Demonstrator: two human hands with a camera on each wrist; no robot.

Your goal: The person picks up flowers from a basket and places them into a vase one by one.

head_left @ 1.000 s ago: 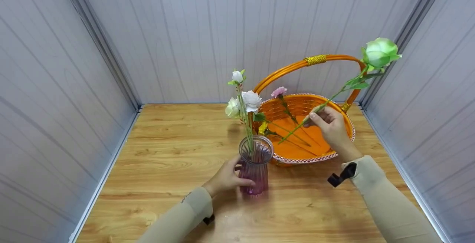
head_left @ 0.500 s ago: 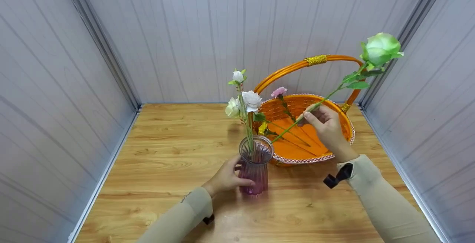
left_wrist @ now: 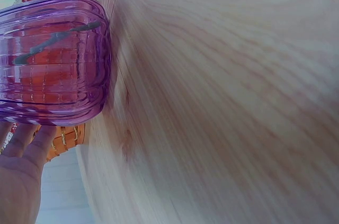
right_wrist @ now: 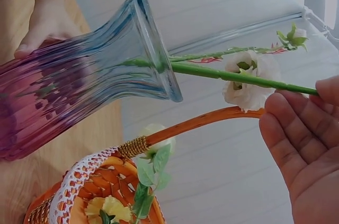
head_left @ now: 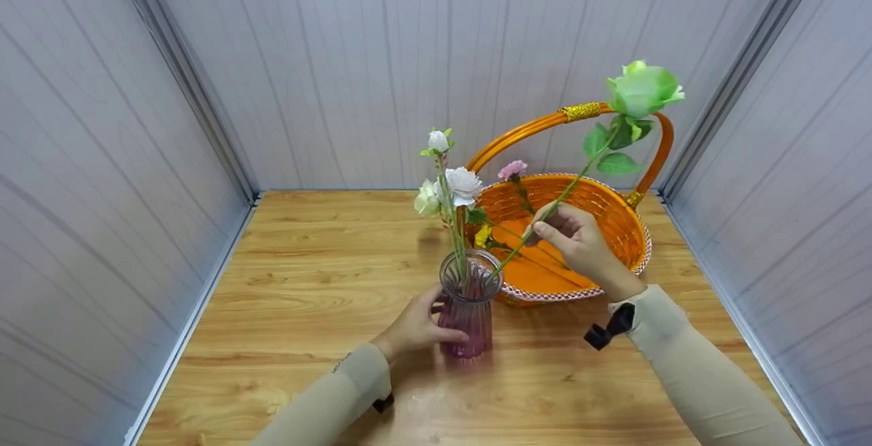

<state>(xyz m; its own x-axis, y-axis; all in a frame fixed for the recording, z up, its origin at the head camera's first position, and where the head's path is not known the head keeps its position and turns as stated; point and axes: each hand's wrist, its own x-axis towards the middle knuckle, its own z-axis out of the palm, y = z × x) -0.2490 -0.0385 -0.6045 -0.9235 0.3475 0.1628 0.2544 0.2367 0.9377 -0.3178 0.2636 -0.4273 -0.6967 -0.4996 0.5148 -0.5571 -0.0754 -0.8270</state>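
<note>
I see the left hand [head_left: 415, 324], fingers curled round the vase [head_left: 479, 320]; the right hand [head_left: 578, 242] pinches the green rose [head_left: 643, 92] mid-stem. Lettering [head_left: 341, 362] on the left sleeve [head_left: 330, 398] is unreadably small.

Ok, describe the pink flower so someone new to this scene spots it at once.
On the wooden table, find the orange basket, right of the vase. Toward the left of its far rim, the pink flower shows a ruffled head, its stem slanting down inside. It's the only pink bloom: the yellow flower sits lower, and the rose in the right hand is green.
</note>
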